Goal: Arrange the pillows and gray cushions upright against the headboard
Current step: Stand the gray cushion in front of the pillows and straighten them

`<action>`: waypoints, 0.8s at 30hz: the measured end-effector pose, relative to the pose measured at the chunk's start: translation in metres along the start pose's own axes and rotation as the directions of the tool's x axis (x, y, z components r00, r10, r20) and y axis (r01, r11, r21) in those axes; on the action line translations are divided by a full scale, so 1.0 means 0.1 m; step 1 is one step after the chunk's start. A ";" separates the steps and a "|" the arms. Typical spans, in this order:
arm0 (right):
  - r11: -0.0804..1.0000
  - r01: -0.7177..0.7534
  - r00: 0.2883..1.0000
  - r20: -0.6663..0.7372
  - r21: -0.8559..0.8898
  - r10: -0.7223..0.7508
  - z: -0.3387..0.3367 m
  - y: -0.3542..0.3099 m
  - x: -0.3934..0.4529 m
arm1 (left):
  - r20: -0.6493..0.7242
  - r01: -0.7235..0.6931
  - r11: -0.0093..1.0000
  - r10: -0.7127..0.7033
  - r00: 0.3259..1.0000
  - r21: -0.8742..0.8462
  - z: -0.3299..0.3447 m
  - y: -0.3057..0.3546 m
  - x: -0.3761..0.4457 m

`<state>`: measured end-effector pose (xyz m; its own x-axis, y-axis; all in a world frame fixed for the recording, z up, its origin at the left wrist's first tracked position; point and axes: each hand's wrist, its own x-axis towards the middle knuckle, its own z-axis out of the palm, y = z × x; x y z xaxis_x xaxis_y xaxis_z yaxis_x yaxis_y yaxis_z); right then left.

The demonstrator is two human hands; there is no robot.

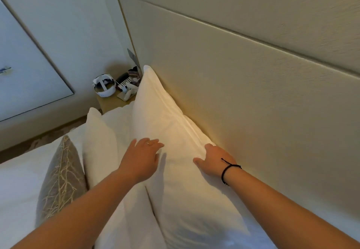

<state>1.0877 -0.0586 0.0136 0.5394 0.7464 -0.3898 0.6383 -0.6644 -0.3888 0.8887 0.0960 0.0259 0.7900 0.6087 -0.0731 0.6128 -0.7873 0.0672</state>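
A large white pillow (167, 116) stands upright against the beige padded headboard (253, 77). My right hand (214, 160) rests on its top seam near the headboard, fingers curled over the edge. My left hand (143, 156) lies flat with fingers spread on the pillow's front face. A second white pillow (100, 145) stands upright in front of it to the left. A gray cushion (60, 178) with a pale branch pattern leans upright against that second pillow.
A bedside table (115, 102) at the far left corner holds a white headset, a phone and small items. The white bed cover (21, 182) spreads to the left. A framed picture (25, 77) hangs on the side wall.
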 end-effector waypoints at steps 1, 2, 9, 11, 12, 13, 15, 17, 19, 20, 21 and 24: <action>1.000 -0.006 1.000 0.019 0.007 0.006 0.02 0.00 0.07 | 0.014 -0.012 1.000 0.012 1.000 0.012 0.00 0.03 0.18; 1.000 -0.013 0.999 0.033 0.026 0.012 0.03 0.00 0.12 | 0.028 -0.032 0.999 0.031 0.999 0.022 0.01 0.07 0.35; 0.948 -0.112 0.992 0.081 0.298 0.092 0.02 -0.05 0.29 | 0.096 -0.212 0.962 0.198 0.976 0.171 0.18 0.36 1.00; 0.936 -0.123 0.991 0.096 0.331 0.096 0.00 -0.04 0.32 | 0.105 -0.236 0.945 0.217 0.970 0.228 0.18 0.29 1.14; 0.929 -0.125 0.990 0.099 0.349 0.096 -0.01 -0.03 0.32 | 0.118 -0.250 0.935 0.228 0.967 0.249 0.16 0.26 1.21; 0.921 -0.121 0.992 0.089 0.371 0.095 -0.02 -0.03 0.33 | 0.135 -0.266 0.924 0.237 0.962 0.274 0.15 0.21 1.29; 0.905 -0.099 0.994 0.007 0.414 0.106 -0.03 -0.02 0.34 | 0.162 -0.270 0.897 0.226 0.961 0.350 0.17 0.17 1.45; 0.908 -0.035 0.981 -0.159 0.417 0.110 -0.04 -0.02 0.33 | 0.128 -0.229 0.886 0.194 0.973 0.404 0.19 0.15 1.59; 0.955 0.063 0.949 -0.314 0.291 0.033 -0.04 0.00 0.30 | 0.131 -0.221 0.889 0.183 0.974 0.401 0.16 0.11 1.73; 0.975 0.108 0.935 -0.353 0.192 -0.034 -0.02 0.02 0.30 | 0.154 -0.249 0.884 0.204 0.967 0.396 0.13 0.09 1.79; 0.984 0.139 0.929 -0.358 0.109 -0.091 -0.02 0.04 0.28 | 0.182 -0.273 0.877 0.216 0.959 0.396 0.10 0.06 1.82; 0.987 0.141 0.940 -0.303 -0.073 -0.157 0.02 0.02 0.21 | 0.283 -0.369 0.833 0.268 0.921 0.413 0.01 0.01 1.93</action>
<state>1.0991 -0.0448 0.0028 0.5732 0.8177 -0.0524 0.7466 -0.5476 -0.3778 1.0413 0.2125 0.0108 0.8872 0.3219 -0.3306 0.2119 -0.9206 -0.3279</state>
